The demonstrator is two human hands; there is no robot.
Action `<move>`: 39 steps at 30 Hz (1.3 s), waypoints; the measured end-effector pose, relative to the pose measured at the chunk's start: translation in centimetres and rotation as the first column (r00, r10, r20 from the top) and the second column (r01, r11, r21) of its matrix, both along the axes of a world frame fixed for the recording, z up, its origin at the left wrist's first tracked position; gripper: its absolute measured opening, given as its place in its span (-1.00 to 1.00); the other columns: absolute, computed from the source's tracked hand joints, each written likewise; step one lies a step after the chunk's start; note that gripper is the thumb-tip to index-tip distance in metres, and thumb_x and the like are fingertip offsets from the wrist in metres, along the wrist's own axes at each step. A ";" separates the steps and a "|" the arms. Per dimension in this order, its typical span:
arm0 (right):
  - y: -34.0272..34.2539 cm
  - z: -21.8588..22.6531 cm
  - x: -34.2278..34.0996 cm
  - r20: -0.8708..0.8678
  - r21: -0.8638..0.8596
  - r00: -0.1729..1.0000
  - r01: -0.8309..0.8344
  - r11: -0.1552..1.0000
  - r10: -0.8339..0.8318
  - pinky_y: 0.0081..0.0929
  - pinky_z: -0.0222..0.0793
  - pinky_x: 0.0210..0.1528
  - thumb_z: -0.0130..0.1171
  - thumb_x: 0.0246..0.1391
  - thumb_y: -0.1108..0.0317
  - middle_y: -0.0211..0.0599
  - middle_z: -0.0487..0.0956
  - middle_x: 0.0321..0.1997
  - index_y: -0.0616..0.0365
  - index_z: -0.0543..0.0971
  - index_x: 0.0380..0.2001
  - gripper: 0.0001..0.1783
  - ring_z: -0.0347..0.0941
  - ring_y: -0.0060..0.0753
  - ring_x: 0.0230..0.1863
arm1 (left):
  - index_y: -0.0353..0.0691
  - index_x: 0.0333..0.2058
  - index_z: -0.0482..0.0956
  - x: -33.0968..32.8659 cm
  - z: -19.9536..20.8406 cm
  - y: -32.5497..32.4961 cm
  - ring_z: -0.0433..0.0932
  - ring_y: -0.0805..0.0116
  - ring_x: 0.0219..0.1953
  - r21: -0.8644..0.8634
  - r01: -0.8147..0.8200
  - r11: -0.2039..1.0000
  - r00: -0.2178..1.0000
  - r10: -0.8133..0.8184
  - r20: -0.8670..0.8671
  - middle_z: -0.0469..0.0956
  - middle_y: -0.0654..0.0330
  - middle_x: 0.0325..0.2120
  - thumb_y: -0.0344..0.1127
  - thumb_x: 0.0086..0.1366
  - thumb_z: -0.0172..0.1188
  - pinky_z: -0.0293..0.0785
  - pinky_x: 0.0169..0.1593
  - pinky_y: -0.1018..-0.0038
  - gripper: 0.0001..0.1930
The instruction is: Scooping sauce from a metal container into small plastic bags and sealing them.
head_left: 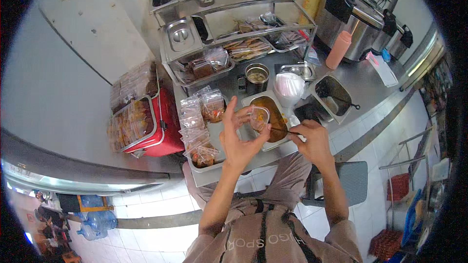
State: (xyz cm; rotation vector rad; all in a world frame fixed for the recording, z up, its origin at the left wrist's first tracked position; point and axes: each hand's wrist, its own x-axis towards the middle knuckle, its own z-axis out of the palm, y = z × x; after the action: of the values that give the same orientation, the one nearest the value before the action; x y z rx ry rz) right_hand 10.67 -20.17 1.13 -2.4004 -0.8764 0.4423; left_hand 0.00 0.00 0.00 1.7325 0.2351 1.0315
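A small clear plastic container (259, 118) with a rounded rim and some orange-yellow content is pinched in my left hand (237, 141), whose forefinger sticks up. It hangs over a steel pan (265, 96) of brown-orange sauce (273, 109). My right hand (312, 141) grips the thin dark handle of a spoon (280, 130). Its bowl end is near the container and I cannot make it out clearly. To the left of my hands, a steel tray (219, 141) holds several filled zip bags (195, 129) with brown and orange food.
Behind the pan stand a steel mug (256, 78) and a bundle of white plastic (288, 89). A dark-lined pan (334, 98) with a ladle sits to the right, near a pink squeeze bottle (339, 50). A red cooler (168, 129) stands left, below a steel rack (234, 31).
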 end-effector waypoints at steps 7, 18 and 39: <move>5.9 2.0 -3.3 0.520 0.496 0.847 -0.197 0.846 -0.107 -0.15 0.41 -0.02 0.54 -0.26 0.29 -0.10 0.52 -0.12 0.22 0.56 -0.04 -0.37 0.44 0.04 -0.04 | -0.29 0.37 0.12 -0.9 0.5 -1.0 0.68 0.23 -0.12 0.013 -0.017 1.000 0.999 0.017 0.032 0.64 -0.01 -0.04 -0.34 -0.02 0.54 0.61 -0.01 0.34 0.02; 8.6 2.9 -4.5 0.079 0.808 0.996 -0.090 0.582 0.044 -0.48 0.45 -0.23 0.36 0.07 0.45 -0.20 0.65 -0.30 0.26 0.69 -0.20 -0.79 0.57 -0.37 -0.30 | -0.33 0.21 0.36 -3.0 2.6 0.1 0.62 0.40 -0.14 -0.326 0.172 0.930 0.983 -0.143 0.112 0.63 0.10 -0.08 -0.38 0.22 0.43 0.54 -0.01 0.48 -0.37; 7.7 3.9 -4.0 -0.172 0.823 0.967 0.036 0.567 0.189 -0.70 0.29 -0.37 0.38 0.14 0.43 -0.46 0.58 -0.41 0.29 0.67 -0.29 -0.86 0.41 -0.72 -0.40 | -0.32 -0.18 0.65 -3.5 3.3 0.8 0.58 0.54 -0.23 -0.470 0.303 0.829 0.947 -0.208 0.243 0.66 0.26 -0.28 -0.35 0.35 0.31 0.47 -0.15 0.58 -0.84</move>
State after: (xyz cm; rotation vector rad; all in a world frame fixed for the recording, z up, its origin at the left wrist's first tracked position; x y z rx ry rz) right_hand 6.63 -12.52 5.06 -1.3944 -0.8240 0.2538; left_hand -3.52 0.76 3.35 1.1488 0.1319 0.8289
